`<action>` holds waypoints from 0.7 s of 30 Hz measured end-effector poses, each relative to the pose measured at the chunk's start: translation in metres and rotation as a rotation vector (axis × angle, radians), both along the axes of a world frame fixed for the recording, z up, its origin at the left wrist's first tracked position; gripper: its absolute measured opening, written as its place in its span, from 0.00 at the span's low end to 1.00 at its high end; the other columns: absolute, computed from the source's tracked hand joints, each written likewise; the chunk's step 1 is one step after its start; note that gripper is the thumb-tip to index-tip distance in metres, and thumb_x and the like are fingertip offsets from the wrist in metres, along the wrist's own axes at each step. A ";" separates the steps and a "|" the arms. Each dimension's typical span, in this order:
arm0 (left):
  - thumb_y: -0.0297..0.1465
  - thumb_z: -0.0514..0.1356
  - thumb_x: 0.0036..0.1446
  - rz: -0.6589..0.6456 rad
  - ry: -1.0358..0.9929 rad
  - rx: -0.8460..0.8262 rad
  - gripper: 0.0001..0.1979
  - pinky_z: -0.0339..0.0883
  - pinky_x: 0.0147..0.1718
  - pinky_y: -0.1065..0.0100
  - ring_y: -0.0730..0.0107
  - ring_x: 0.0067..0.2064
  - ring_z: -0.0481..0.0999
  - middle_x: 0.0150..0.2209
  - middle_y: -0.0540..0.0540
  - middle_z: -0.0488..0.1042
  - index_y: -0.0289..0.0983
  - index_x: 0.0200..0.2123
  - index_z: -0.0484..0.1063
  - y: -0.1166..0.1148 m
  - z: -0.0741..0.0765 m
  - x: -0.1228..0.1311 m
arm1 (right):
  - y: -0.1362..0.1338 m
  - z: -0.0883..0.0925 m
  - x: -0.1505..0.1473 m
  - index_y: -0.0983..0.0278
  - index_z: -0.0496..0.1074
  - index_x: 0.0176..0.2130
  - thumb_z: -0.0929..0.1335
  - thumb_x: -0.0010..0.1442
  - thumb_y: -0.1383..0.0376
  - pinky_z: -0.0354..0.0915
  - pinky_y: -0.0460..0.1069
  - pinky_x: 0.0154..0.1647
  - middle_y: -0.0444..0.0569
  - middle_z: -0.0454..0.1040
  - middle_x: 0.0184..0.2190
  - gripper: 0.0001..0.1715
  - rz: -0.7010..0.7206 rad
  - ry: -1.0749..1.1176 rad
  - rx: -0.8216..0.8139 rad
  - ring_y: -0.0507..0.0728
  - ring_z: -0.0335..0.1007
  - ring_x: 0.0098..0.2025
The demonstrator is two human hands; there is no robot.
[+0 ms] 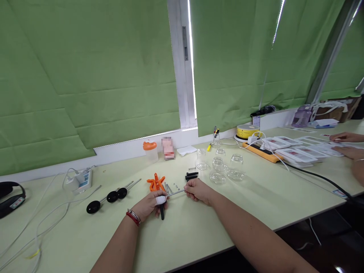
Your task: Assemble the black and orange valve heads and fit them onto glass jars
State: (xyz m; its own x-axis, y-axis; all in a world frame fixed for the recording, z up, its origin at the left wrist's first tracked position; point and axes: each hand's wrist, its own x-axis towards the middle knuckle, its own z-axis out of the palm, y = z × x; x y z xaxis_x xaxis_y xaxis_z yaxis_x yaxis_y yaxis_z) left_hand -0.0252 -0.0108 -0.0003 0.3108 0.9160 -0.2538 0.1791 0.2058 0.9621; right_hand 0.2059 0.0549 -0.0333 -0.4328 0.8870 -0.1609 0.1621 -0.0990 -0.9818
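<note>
Near the middle of the pale green worktop (199, 235), the left hand (150, 205), with a white wrap on one finger and a red bracelet (133, 217) at the wrist, has its fingers curled shut around a black handle (162, 213) whose end sticks out towards the near edge. A thin metal rod (176, 193) runs from that hand to the right, low over the worktop, and the right hand (198, 190) has its fingers pinched together on the rod's right end. Just beyond the hands lie an orange plastic clamp (156, 183), a few short metal pins (168, 187) and some small black parts (192, 175). To the left, three black-knobbed rods (112, 196) lie side by side, and farther left sit a white power strip (82, 178) with its cables and a black headband device (10, 195). To the right, beyond the hands, stand several clear glass jars (218, 176). An orange-lidded plastic cup (149, 150) stands by the far wall under green blinds (85, 76). At the far right, another person's hands (351, 151) rest on rows of white packets (287, 152), next to an orange power strip (263, 152) and a yellow round tin (247, 131).
</note>
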 end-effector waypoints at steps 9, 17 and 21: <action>0.42 0.64 0.49 -0.010 0.001 0.012 0.17 0.56 0.18 0.71 0.76 0.18 0.63 0.26 0.45 0.72 0.35 0.34 0.67 0.000 0.000 0.000 | 0.000 -0.001 -0.005 0.64 0.63 0.23 0.65 0.62 0.57 0.50 0.42 0.14 0.40 0.66 0.16 0.20 0.002 -0.024 0.004 0.44 0.52 0.13; 0.42 0.64 0.49 -0.004 0.002 0.015 0.17 0.56 0.18 0.71 0.75 0.18 0.63 0.26 0.45 0.72 0.36 0.34 0.68 -0.001 0.000 0.000 | -0.003 0.000 -0.006 0.64 0.63 0.26 0.65 0.62 0.58 0.49 0.42 0.14 0.39 0.67 0.18 0.16 -0.019 -0.014 0.033 0.44 0.53 0.14; 0.42 0.64 0.50 -0.016 -0.008 0.017 0.17 0.56 0.18 0.71 0.76 0.18 0.62 0.26 0.45 0.73 0.35 0.34 0.68 0.000 -0.002 -0.002 | -0.002 -0.003 -0.007 0.63 0.61 0.24 0.64 0.62 0.59 0.48 0.42 0.15 0.40 0.66 0.18 0.18 -0.012 -0.006 0.074 0.45 0.51 0.14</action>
State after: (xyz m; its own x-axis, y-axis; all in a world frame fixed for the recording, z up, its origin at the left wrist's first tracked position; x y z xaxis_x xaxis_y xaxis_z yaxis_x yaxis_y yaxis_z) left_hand -0.0268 -0.0109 -0.0021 0.3274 0.9150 -0.2357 0.1748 0.1865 0.9668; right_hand 0.1985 0.0530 -0.0361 -0.4213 0.9017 -0.0973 0.1675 -0.0281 -0.9855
